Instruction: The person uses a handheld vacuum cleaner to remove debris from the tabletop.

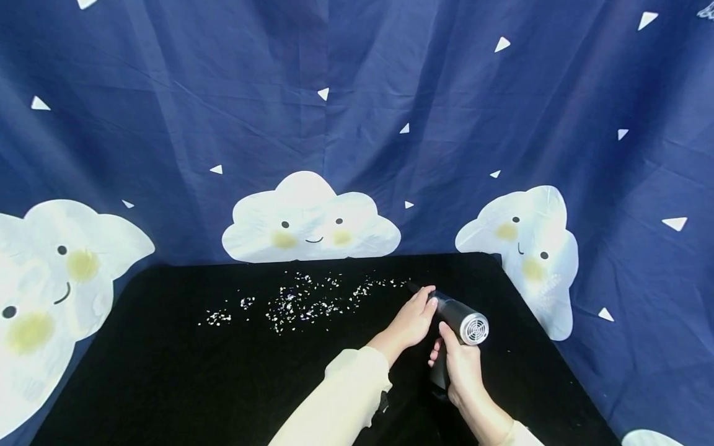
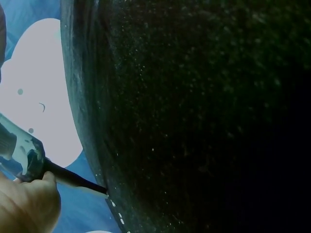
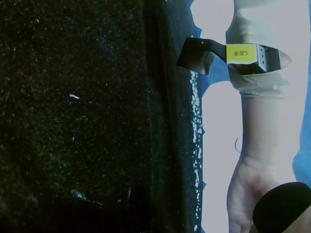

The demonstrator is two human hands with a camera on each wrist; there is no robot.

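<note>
A small grey pistol-shaped blower (image 1: pixel 465 319) with a round grille at its rear is held just above the black table (image 1: pixel 167 371), right of centre. My right hand (image 1: pixel 446 347) grips its dark handle from below. My left hand (image 1: pixel 425 302) holds the front of the barrel, where a thin black nozzle (image 2: pixel 77 179) sticks out to the table's far edge. The nozzle tip ends beside a band of white paper bits (image 1: pixel 301 300) strewn across the back of the table. In the left wrist view my left hand (image 2: pixel 26 204) shows at the barrel (image 2: pixel 24 150).
A dark blue cloth with white clouds (image 1: pixel 309 217) hangs behind and around the table. The left forearm (image 3: pixel 257 136) wears a black strap with a yellow label (image 3: pixel 243 51). White bits (image 3: pixel 197 131) line the table's far edge.
</note>
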